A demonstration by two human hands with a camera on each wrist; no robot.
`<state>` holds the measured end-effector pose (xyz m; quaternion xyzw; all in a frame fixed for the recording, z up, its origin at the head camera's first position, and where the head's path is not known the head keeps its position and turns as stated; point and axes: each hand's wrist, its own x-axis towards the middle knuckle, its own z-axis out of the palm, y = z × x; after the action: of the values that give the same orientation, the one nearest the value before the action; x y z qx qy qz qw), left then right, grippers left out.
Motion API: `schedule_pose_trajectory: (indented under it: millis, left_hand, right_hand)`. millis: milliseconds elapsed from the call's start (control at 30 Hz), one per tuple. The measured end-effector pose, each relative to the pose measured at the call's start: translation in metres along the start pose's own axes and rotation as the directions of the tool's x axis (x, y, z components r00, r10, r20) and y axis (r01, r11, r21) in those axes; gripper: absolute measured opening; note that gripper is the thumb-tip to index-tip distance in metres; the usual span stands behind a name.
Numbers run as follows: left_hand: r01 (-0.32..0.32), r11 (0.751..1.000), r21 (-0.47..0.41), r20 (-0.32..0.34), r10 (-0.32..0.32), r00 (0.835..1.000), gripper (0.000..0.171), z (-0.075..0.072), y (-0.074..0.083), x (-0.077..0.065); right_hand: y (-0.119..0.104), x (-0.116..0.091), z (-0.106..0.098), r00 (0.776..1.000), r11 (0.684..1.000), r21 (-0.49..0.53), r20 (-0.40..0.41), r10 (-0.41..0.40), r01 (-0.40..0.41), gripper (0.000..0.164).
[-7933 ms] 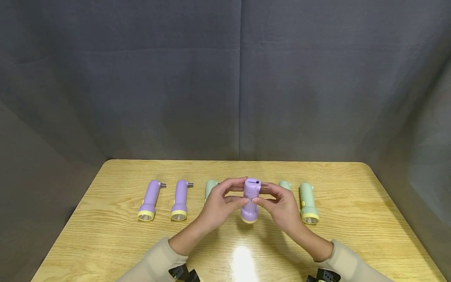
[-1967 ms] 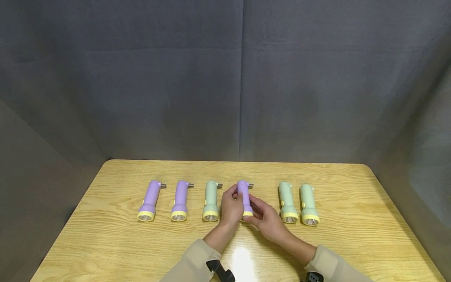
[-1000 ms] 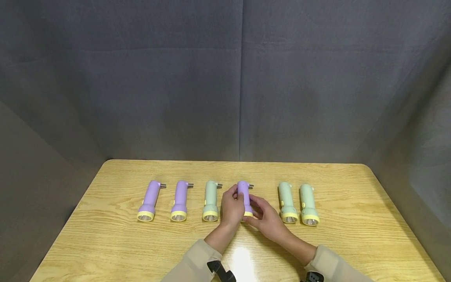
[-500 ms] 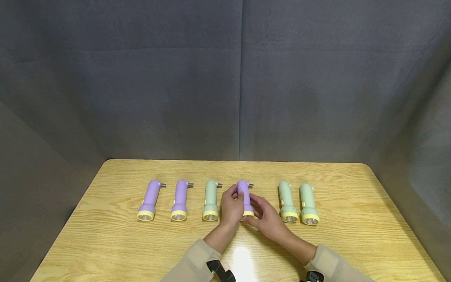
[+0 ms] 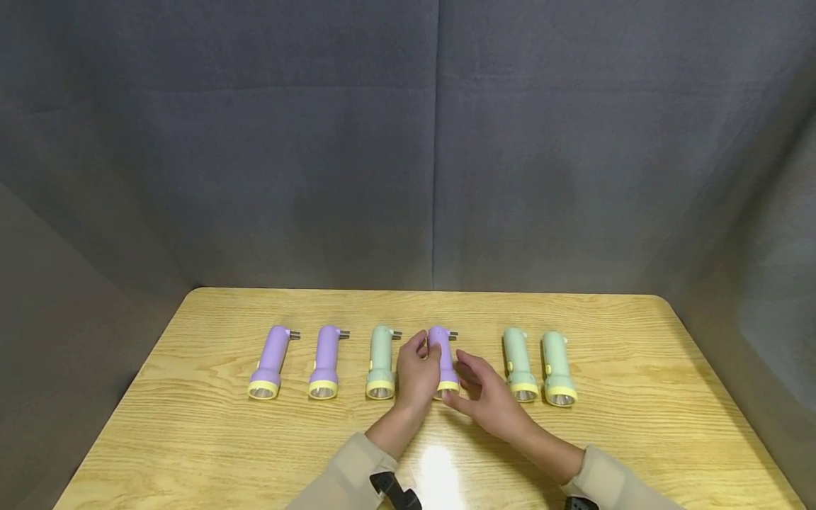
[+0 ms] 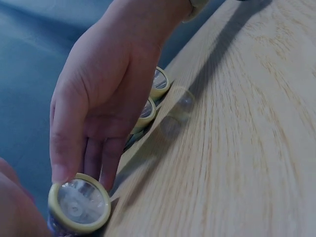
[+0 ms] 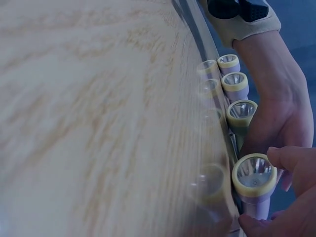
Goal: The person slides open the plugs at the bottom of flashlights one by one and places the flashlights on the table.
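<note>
A purple flashlight (image 5: 443, 361) with a yellow rim and two metal plug prongs lies on the table between my hands. My left hand (image 5: 417, 372) is at its left side, thumb on the handle and fingers bent behind it. My right hand (image 5: 494, 404) stands at its lower right, fingers spread apart from the handle. In the left wrist view the right thumb (image 6: 64, 170) is at the flashlight's yellow rim (image 6: 81, 224). The right wrist view has the same lens end (image 7: 254, 177) facing the camera, with my right hand (image 7: 291, 212) around it.
On the wood table (image 5: 210, 439), two purple flashlights (image 5: 274, 354) and a pale green flashlight (image 5: 381, 361) lie to the left. Two more green flashlights (image 5: 519, 365) lie close on the right. All lenses point toward me. A dark grey curtain (image 5: 319, 177) hangs behind.
Earlier both hands held the purple flashlight raised; it then lay down in the row. Just now my right hand's fingers have moved slightly right, off the handle. My left hand has barely shifted.
</note>
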<state>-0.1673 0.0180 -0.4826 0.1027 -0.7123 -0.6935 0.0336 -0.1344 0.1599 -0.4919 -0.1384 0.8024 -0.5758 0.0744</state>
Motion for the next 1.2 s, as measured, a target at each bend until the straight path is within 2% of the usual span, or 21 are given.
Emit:
schedule_pose_trajectory:
  millis: [100,233,433,600,867,1033,1200]
  left_hand:
    - [-0.032,0.999,0.04,-0.007,0.032,0.999,0.045,-0.004,0.005,-0.003]
    - [-0.095,0.992,0.077,0.027,0.093,0.995,0.044,-0.007,0.017,-0.008]
    - [-0.128,0.988,0.084,0.171,0.112,0.979,0.047,-0.009,0.038,-0.015]
    - [-0.146,0.986,0.082,0.277,0.119,0.953,0.051,-0.006,0.049,-0.011]
    - [-0.124,0.986,0.114,0.404,0.068,0.912,0.051,0.012,0.059,0.0]
    - [-0.055,0.991,0.126,0.426,-0.004,0.905,0.051,0.028,0.058,0.001]
    - [-0.003,0.989,0.149,0.413,-0.059,0.909,0.048,0.044,0.054,0.0]
  right_hand:
    - [-0.005,-0.005,-0.003,1.0,0.999,-0.053,-0.013,-0.005,0.004,0.079]
    - [-0.012,-0.013,-0.011,0.999,0.994,-0.102,-0.021,-0.042,0.039,0.077]
    - [-0.025,-0.023,-0.028,0.987,0.975,-0.166,-0.04,-0.155,0.146,0.075]
    - [-0.035,-0.029,-0.042,0.982,0.964,-0.219,-0.079,-0.171,0.151,0.075]
    - [-0.035,-0.035,-0.057,0.977,0.959,-0.277,-0.18,-0.117,0.064,0.078]
    - [-0.03,-0.037,-0.064,0.977,0.969,-0.246,-0.208,-0.049,-0.004,0.081]
    - [-0.025,-0.038,-0.066,0.978,0.977,-0.209,-0.211,0.005,-0.05,0.085]
